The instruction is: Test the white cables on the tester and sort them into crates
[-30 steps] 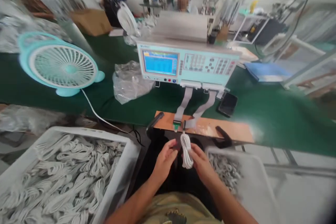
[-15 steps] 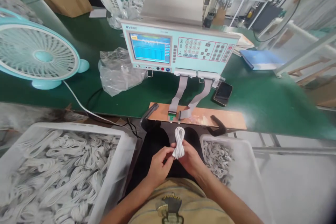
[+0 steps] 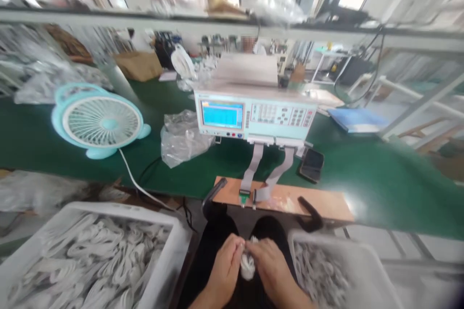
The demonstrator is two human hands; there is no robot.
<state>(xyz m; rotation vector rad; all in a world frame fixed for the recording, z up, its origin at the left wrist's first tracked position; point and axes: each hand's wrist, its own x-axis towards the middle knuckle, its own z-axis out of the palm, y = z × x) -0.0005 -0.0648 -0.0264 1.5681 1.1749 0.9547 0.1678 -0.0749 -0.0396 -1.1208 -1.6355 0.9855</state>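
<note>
A coiled white cable (image 3: 247,266) is between my two hands, low in the view above my lap. My left hand (image 3: 228,263) has its fingers closed on the coil's left side. From the right, my right hand (image 3: 267,259) closes over the coil's top, hiding part of it. Just beyond my hands, a copper-coloured board (image 3: 319,201) lies along the bench edge. On it are a small green connector board (image 3: 244,198) and a second connector (image 3: 254,198), each at the end of a grey ribbon cable.
A tester with a lit screen (image 3: 223,115) stands on the green bench (image 3: 366,174). White bins of coiled cables stand at left (image 3: 177,236) and right (image 3: 358,256). Black clamps (image 3: 213,198) grip the board. A blue fan (image 3: 108,123), plastic bag (image 3: 184,137) and phone (image 3: 311,165) lie around.
The view has tilted up, so the bench things sit lower in the picture. My right hand has moved from beside the coil to over its top, and the coil is more covered.
</note>
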